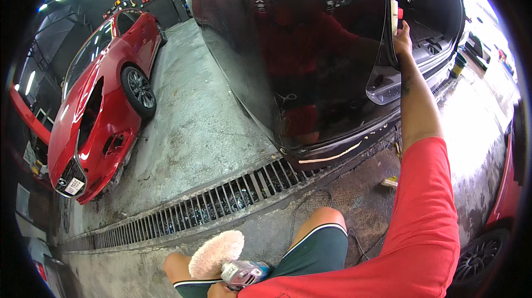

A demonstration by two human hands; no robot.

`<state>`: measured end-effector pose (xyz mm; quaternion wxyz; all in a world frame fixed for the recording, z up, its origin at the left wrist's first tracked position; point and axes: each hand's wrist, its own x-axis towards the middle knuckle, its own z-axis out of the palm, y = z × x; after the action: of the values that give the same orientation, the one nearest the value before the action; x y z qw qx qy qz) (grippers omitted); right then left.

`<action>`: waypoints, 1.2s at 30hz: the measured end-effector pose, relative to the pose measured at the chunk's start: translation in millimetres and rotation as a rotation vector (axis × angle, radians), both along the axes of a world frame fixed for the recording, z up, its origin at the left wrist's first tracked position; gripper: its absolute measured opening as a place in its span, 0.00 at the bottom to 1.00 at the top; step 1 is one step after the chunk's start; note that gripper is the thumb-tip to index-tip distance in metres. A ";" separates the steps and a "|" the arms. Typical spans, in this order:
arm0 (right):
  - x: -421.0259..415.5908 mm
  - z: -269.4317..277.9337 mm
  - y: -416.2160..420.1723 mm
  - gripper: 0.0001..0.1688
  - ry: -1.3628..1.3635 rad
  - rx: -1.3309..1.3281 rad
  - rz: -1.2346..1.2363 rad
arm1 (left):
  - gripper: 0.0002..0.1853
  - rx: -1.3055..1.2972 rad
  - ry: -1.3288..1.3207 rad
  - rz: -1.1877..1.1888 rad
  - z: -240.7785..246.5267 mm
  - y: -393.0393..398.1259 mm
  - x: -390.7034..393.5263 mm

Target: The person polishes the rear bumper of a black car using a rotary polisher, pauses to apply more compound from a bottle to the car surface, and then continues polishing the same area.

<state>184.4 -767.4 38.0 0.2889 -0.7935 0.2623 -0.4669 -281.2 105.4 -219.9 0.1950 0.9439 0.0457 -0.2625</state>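
Note:
My right hand is raised at the upper right, its fingers around the lower part of a pale bottle beside a small red part. The arm stretches past the edge of a glossy black car's panel, which reflects my body. A pale streak lies along the car's lower edge. At the bottom, my left hand is on a power polisher in my lap, partly cut off by the frame. The polisher's fluffy wool pad faces up and left above my knee.
A metal drain grate crosses the concrete floor before my knees. A red car with an opening in its front stands at left. A power cord and a small yellowish block lie on the floor. Another car's wheel is at lower right.

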 end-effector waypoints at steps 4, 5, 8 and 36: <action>-40.4 -1.1 36.4 0.79 -0.180 0.373 0.245 | 0.29 0.004 -0.001 0.002 11.3 10.8 6.5; -55.3 -3.4 50.8 0.80 -0.262 0.524 0.349 | 0.29 0.005 -0.001 0.002 14.9 13.2 6.9; -94.4 -6.0 55.0 0.77 -0.160 0.325 0.171 | 0.28 -0.160 -0.038 -0.047 10.9 14.7 19.5; -657.6 -123.5 386.9 0.34 1.148 -0.042 0.269 | 0.19 -0.763 -0.704 -0.974 70.1 41.9 265.4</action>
<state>-473.2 -380.6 -85.5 0.1416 -0.9512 0.2644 0.0732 -15.8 147.3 -149.7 0.3755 0.7519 -0.5419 0.0031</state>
